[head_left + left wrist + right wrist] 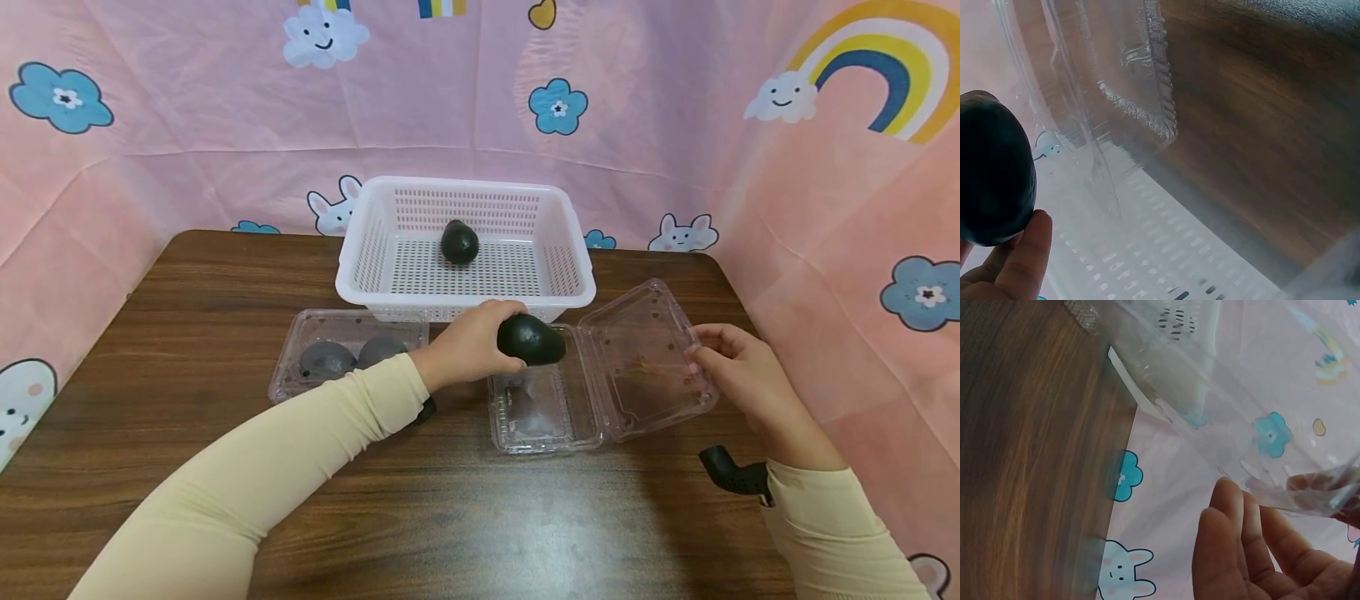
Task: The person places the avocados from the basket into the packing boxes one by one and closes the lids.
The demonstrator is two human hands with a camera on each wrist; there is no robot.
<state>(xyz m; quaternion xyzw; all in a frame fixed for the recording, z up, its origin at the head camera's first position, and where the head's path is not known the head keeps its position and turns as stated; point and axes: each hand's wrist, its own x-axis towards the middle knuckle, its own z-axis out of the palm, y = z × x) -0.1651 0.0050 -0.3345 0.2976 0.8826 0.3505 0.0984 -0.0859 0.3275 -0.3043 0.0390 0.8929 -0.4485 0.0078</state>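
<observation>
My left hand [483, 340] grips a dark avocado [531, 339] just above an open clear clamshell box [542, 412], close to the front rim of a white basket [570, 283]. The left wrist view shows the same avocado [994, 181] with a fingertip [1025, 250] under it. My right hand [720, 358] pinches the outer edge of the box's opened lid [641, 358]. In the right wrist view the fingers [1235, 531] lie against the clear lid [1241, 406]. One more avocado [459, 242] lies in the basket.
A second clear clamshell [300, 367], closed, sits at the left with two avocados [327, 360] inside. A pink patterned cloth [187, 125] hangs behind and beside the brown wooden table [187, 317]. The table's right edge [1124, 456] runs close to my right hand.
</observation>
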